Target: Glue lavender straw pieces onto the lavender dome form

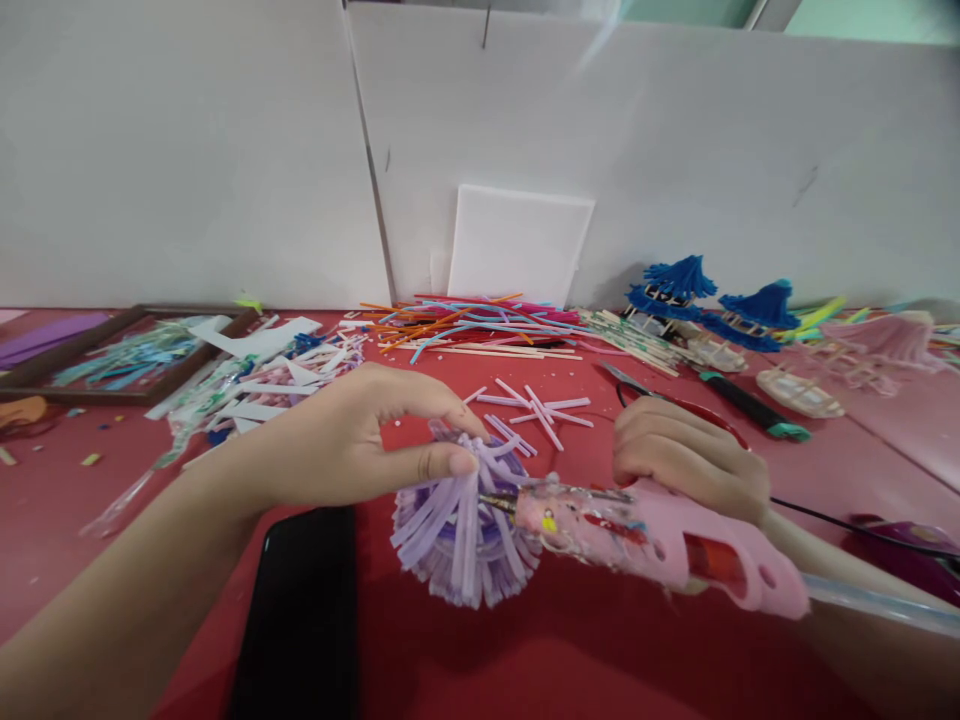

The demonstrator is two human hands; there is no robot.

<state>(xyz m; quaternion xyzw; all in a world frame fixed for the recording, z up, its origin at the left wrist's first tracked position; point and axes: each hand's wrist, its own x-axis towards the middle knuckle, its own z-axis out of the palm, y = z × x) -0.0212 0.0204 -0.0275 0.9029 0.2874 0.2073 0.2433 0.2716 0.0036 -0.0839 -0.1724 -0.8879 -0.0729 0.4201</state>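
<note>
My left hand [390, 440] pinches the top of a small purple pavilion model [469, 540], whose roof is made of lilac pipe cleaner strips fanning down from the peak. In my right hand [686, 460] is a pink hot glue gun [622, 535], smeared with dried glue, a clear glue stick running out of its back. The gun's metal nozzle touches or nearly touches the strips just below my left thumb. Behind the model lie several cut lilac pipe cleaner pieces [536, 408] on the red table. The model's lower part is mostly hidden under the strips.
A black phone [300, 610] lies beside my left forearm. Scissors [675, 400] and a black-handled tool [754, 405] rest behind my right hand. Colourful pipe cleaners [472, 325] line the white wall. Blue pavilion models [757, 310] stand at right, a wooden frame [90, 397] and scraps at left.
</note>
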